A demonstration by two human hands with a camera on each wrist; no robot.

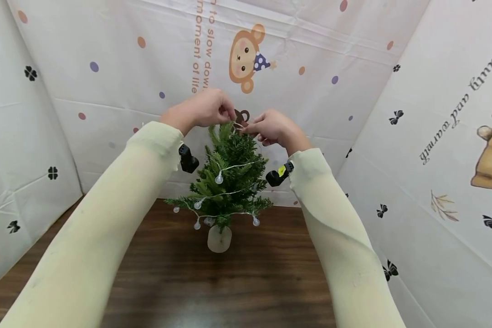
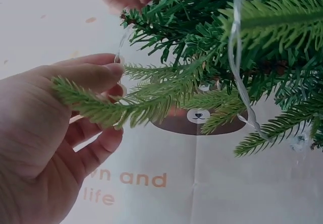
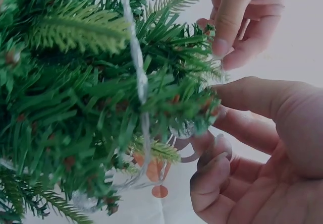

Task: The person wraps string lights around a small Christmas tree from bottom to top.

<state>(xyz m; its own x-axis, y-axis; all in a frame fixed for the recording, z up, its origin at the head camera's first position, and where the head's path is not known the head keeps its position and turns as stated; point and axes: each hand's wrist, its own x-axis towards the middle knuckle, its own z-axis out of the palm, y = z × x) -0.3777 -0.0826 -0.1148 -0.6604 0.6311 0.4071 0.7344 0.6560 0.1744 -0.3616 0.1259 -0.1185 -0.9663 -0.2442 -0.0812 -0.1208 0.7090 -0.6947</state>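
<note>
A small artificial Christmas tree [image 1: 229, 159] stands upright on its pale round base [image 1: 219, 240]. A clear string of fairy lights [image 1: 198, 205] winds round its branches, with several round bulbs hanging from it. At the treetop my left hand [image 1: 209, 108] pinches the light string between thumb and fingers; in the left wrist view a light green sprig [image 2: 96, 105] crosses in front of that hand. Close by on the other side, my right hand [image 1: 272, 126] pinches the string too, thumb and forefinger together. Foliage partly hides its fingertips in the right wrist view, where a bulb [image 3: 182, 128] sits beside them.
The tree rests on a dark wood-grain table [image 1: 229, 282]. Behind it hangs a white printed cloth [image 1: 119, 82] with dots and a cartoon monkey [image 1: 243, 59]. More printed cloth walls [image 1: 426, 164] enclose both sides. Dark wrist cameras [image 1: 187, 159] sit by both cuffs.
</note>
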